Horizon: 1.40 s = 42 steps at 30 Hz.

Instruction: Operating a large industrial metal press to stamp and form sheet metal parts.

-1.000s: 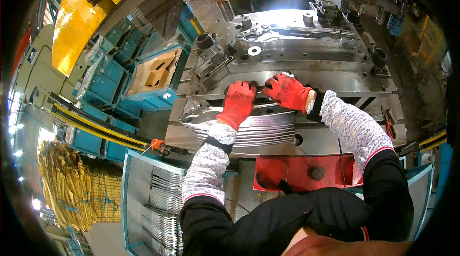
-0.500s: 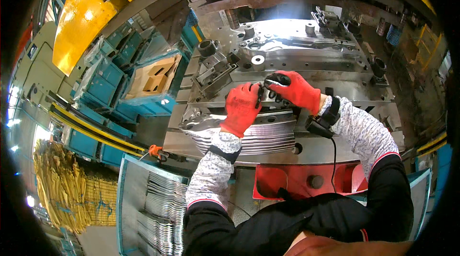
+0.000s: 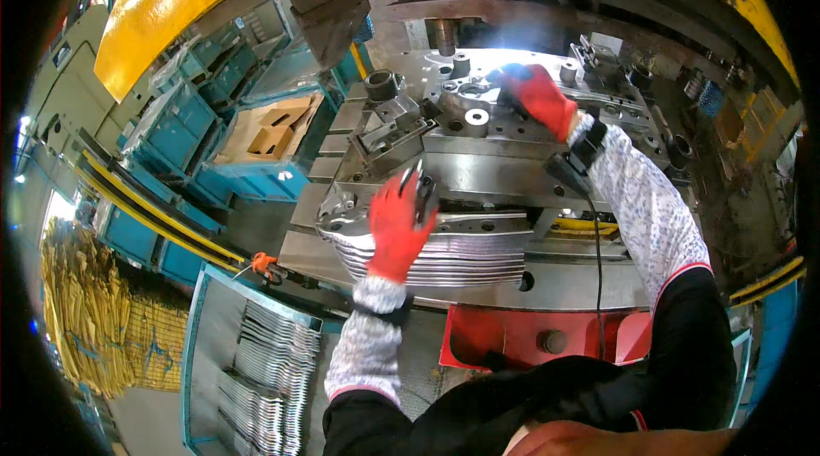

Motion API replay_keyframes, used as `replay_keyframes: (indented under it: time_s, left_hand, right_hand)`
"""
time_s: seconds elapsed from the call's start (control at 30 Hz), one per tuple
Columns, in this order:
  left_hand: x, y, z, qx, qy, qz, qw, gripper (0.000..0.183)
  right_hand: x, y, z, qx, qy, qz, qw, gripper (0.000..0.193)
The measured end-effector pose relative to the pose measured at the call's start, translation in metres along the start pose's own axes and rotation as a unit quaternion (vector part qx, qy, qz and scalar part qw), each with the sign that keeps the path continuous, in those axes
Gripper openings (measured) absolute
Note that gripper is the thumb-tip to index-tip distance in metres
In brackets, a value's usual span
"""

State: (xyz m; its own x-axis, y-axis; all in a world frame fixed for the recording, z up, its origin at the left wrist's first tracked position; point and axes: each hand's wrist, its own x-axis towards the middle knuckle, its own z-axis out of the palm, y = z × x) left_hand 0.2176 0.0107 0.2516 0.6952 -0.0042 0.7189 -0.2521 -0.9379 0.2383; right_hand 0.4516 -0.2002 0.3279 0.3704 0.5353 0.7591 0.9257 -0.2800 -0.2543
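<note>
We see a small white label [image 3: 284, 175] on a blue bin [image 3: 260, 183] to the left; its print is too small to read. The front edge of the steel press bed [image 3: 581, 281] runs just above a red tray [image 3: 478, 332]. A strip of the bed shows right of the stack of curved metal parts [image 3: 444, 261], and a smooth steel ledge [image 3: 495, 174] lies between that stack and the raised die [image 3: 521, 147]. Our left hand [image 3: 400, 230], in a red glove, is over the stack's left portion, fingers pointing away from us; we cannot tell whether its grip is spread or pinching something. Our right hand [image 3: 542, 102] reaches up and leftward over the die, beside the shiny metal part [image 3: 468, 103] there. Its dark fingertips are blurred, so we cannot tell that grip either.
</note>
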Motion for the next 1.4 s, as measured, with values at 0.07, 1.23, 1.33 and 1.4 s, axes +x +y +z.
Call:
replay_keyframes:
  time_s: [0.07,1.23,1.33,1.4]
  left_hand:
    - [-0.049,-0.009,-0.012,-0.003,-0.007,-0.017,1.0,0.054]
    - [-0.407,0.037,-0.067,0.016,-0.112,-0.442,0.89,0.028]
    - [-0.393,0.048,-0.064,0.012,-0.109,-0.438,0.892,0.027]
    - [-0.384,0.054,-0.066,-0.004,-0.116,-0.444,0.888,0.027]
  right_hand:
    - [0.015,-0.006,0.005,0.102,-0.018,0.167,0.981,0.018]
    - [0.087,0.0,0.089,-0.277,-0.205,0.09,0.934,0.026]
    - [0.069,-0.024,0.065,-0.292,-0.286,0.078,0.909,0.029]
    - [0.079,-0.013,0.058,-0.288,-0.247,0.092,0.921,0.031]
